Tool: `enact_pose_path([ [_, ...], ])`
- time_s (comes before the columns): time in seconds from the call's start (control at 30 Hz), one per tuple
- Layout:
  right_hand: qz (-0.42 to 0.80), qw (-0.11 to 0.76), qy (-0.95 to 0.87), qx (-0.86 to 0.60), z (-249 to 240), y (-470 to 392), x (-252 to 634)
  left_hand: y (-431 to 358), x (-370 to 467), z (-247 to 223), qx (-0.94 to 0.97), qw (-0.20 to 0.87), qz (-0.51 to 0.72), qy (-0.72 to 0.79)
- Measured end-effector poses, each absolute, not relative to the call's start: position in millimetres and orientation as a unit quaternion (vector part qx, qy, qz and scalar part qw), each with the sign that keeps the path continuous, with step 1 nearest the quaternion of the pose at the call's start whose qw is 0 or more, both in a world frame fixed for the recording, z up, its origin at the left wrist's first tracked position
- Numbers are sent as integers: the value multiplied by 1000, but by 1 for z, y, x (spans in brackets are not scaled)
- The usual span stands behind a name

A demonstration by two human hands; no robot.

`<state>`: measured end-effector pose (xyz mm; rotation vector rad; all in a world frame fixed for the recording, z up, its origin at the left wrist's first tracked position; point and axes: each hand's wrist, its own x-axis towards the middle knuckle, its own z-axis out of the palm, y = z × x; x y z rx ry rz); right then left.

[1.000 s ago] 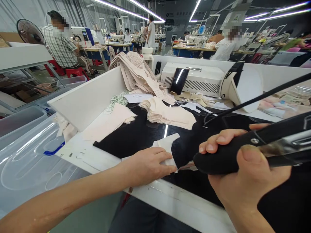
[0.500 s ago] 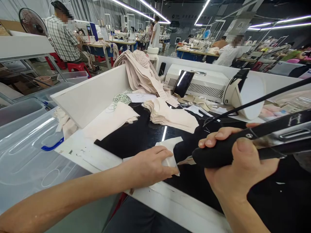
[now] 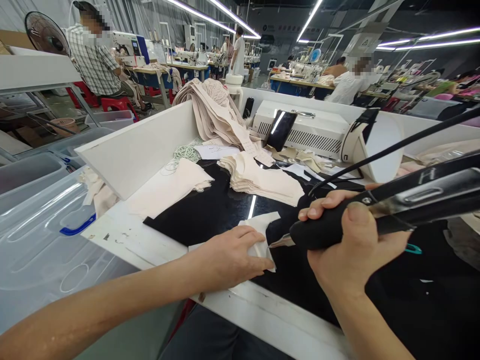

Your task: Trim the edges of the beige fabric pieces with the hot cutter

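My left hand (image 3: 234,257) bends over a white fabric piece (image 3: 268,218) on the black mat (image 3: 228,212), its fingers and thumb holding it by the near edge. In my right hand (image 3: 354,237) is a black corded hand tool (image 3: 318,232) with a narrow metal tip (image 3: 282,241). The tip points left and meets the piece's right edge, close to my left fingertips. A stack of cream fabric pieces (image 3: 262,180) lies just beyond, and more cream fabric (image 3: 176,185) rests to the left.
A low white board (image 3: 138,150) walls the table's left side. At the back are a strip pile (image 3: 215,112), a phone (image 3: 281,131) and a vented white machine (image 3: 315,127). The tool's cable (image 3: 405,145) crosses on the right. Clear plastic bins (image 3: 45,240) stand left; people sit sewing beyond.
My right hand has brought the tool a little left, so its tip now reaches the fabric's edge. The left hand stays on the piece. A small teal item shows behind my right wrist.
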<state>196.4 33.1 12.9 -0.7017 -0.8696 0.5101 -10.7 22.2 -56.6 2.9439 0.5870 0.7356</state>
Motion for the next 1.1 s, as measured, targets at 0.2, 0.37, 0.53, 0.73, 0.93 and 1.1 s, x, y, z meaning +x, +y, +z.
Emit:
enact_pose_path([
  [0.2,249,811,-404,-340,17,26,194,-9,0,-60,944,-49,234,229],
  [0.37,263,800,-429,-329,12,11,205,-45,6,-47,950,-83,195,230],
  [0.53,251,804,-434,-320,10,7,205,-29,3,-42,958,-25,202,200],
  [0.73,248,807,-427,-323,8,6,200,3,-6,-49,954,23,237,180],
  [0.93,247,807,-440,-308,5,7,198,9,-20,-45,950,41,238,198],
  [1.1,243,811,-437,-303,6,13,193,8,-23,-44,952,63,218,207],
])
